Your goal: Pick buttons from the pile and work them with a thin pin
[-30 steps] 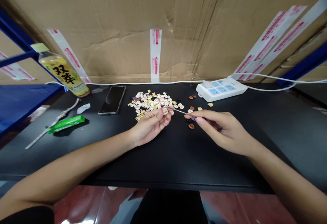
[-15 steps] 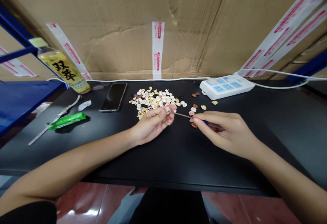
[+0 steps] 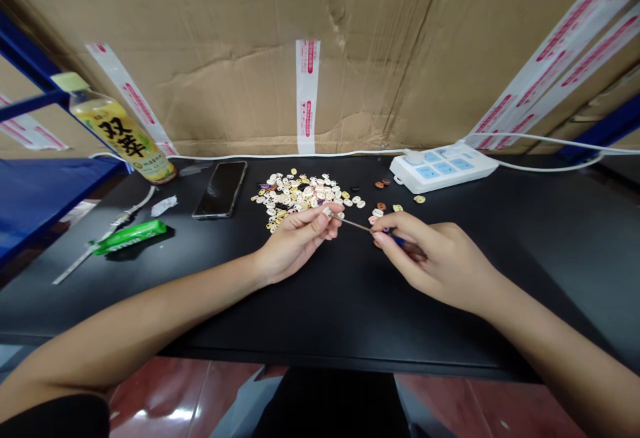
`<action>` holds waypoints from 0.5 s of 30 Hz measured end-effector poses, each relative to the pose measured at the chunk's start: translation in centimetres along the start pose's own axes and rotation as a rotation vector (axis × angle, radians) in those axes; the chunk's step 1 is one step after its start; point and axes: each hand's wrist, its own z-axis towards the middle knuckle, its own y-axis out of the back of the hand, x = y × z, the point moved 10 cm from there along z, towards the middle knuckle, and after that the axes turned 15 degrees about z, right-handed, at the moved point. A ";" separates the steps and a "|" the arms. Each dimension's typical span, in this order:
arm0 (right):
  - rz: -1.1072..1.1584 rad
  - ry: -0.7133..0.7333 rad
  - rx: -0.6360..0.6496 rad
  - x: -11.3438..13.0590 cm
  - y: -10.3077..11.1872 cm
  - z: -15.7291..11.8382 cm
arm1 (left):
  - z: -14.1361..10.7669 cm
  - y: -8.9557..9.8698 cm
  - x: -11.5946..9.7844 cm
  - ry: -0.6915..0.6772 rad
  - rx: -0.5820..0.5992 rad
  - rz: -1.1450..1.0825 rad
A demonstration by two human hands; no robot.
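Observation:
Between the thumb and fingers of my left hand is a small white piece. My right hand is closed round the blue handle of a thin metal tool, whose tip reaches the white piece. Behind my left hand a pile of small oval pieces, mostly white and cream with some yellow and dark ones, lies on the black table. Several brown, pink and yellow pieces lie apart, just behind my right hand's fingertips.
A phone lies left of the pile. Farther left are a drink bottle, a green packet, a white strap and crumpled paper. A white power strip with cables sits at the back right, before the cardboard wall.
My right hand has moved slightly left with the tool. The white piece in my left hand now shows more clearly at the tool's tip.

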 end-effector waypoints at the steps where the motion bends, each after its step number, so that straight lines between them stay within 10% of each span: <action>1: 0.000 -0.006 0.003 -0.1 0.0 0.0 | 0.0 0.0 -0.1 -0.005 0.005 0.000; 15: -0.067 0.117 -0.084 1.5 0.9 -0.2 | 0.0 -0.2 -0.1 -0.015 0.032 0.021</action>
